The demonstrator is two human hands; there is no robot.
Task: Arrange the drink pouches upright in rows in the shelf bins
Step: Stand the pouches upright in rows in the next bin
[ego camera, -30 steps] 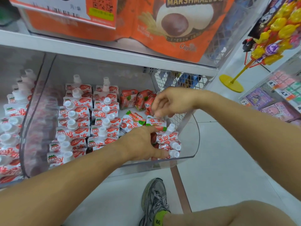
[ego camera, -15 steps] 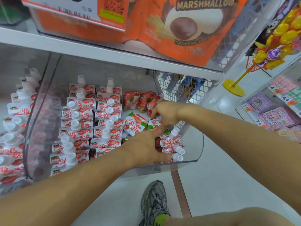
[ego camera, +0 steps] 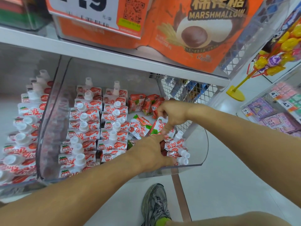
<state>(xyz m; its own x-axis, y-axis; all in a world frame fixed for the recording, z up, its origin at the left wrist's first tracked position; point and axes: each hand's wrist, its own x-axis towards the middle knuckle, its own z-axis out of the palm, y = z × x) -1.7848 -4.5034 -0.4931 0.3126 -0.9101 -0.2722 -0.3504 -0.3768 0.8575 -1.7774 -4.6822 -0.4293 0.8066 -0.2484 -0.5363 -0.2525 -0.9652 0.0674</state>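
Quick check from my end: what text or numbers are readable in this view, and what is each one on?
"MARSHMALLOW": orange marshmallow bag on the upper shelf.
".9", cut off at the top edge: white price card in front of that bag; its barcode line is too blurred.
"4.9": price tags on the right-hand rack.
Chinese characters on the drink pouches: visible, too blurred to transcribe reliably.
QR code: no readable text.
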